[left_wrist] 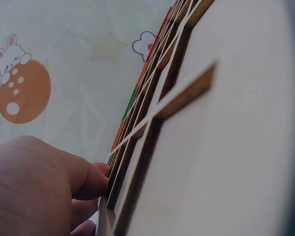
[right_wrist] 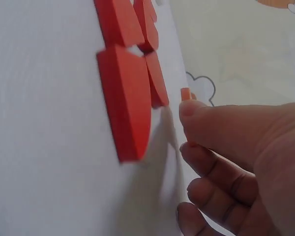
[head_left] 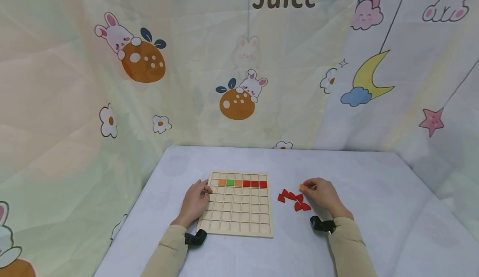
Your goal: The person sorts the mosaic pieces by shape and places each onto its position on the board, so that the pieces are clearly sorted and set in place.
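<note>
A square wooden grid board point(head_left: 239, 216) lies on the table. In one of its upper rows sit an orange tile point(head_left: 222, 182), a green tile point(head_left: 230, 182), another orange tile point(head_left: 238, 183) and several red tiles point(head_left: 255, 184). At the board's left edge, my left hand point(head_left: 193, 201) grips the rim with thumb and fingers, as the left wrist view shows up close. Right of the board, my right hand point(head_left: 322, 193) pinches a small orange piece point(right_wrist: 185, 93) between thumb and index finger. Beneath and beside that hand are several loose red pieces with curved sides point(right_wrist: 125, 101).
A white cloth covers the table point(head_left: 359, 173). Behind it hangs a printed curtain point(head_left: 194, 102) with rabbits, oranges and flowers. Black wrist cameras point(head_left: 196, 238) are strapped over both beige sleeves point(head_left: 164, 254).
</note>
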